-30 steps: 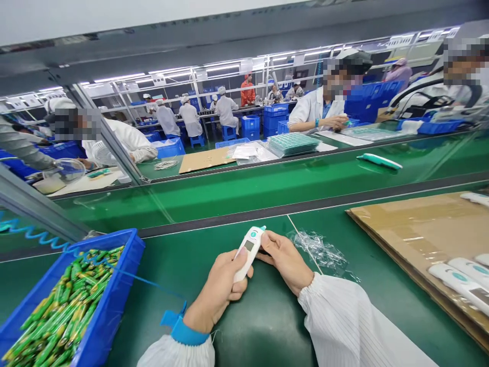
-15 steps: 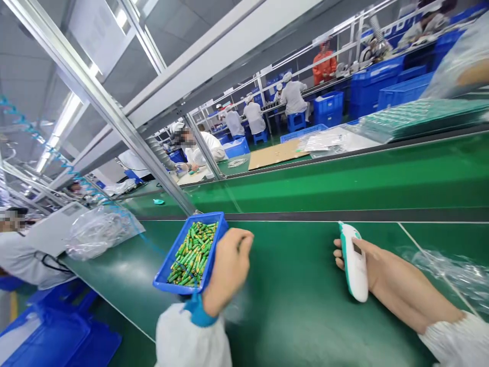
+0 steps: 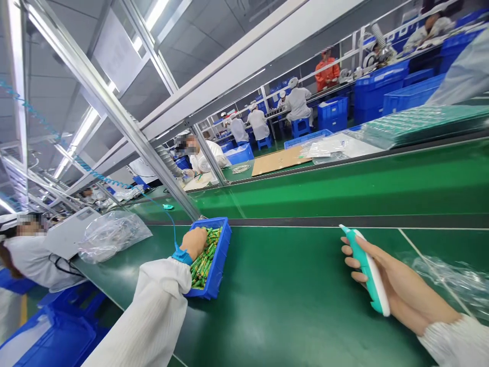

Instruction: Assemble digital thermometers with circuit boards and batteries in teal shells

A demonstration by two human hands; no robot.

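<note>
A blue plastic tray (image 3: pixel 219 265) full of small green batteries (image 3: pixel 204 262) stands on the green bench. My left hand (image 3: pixel 194 241), with a blue wrist strap, reaches into the tray from the left. Its fingertips are hidden among the batteries, so I cannot tell whether they grip any. On the right, my right hand (image 3: pixel 376 272) is closed around a white and teal handheld thermometer (image 3: pixel 367 267). The thermometer is tilted, with its narrow tip pointing up and away and its teal side towards my fingers. It is held above the bench.
Clear plastic bags lie at the left (image 3: pixel 114 235) and far right (image 3: pixel 454 278). A metal post (image 3: pixel 164 173) rises behind the tray. Beyond a raised green strip are cardboard (image 3: pixel 278 161) and stacked teal trays (image 3: pixel 431 124). A coiled blue cord reaches my strap. Co-workers sit farther off.
My left hand has moved from the tray's right side down into the batteries. My right hand has turned the thermometer, so its screen no longer shows and more of its teal side does.
</note>
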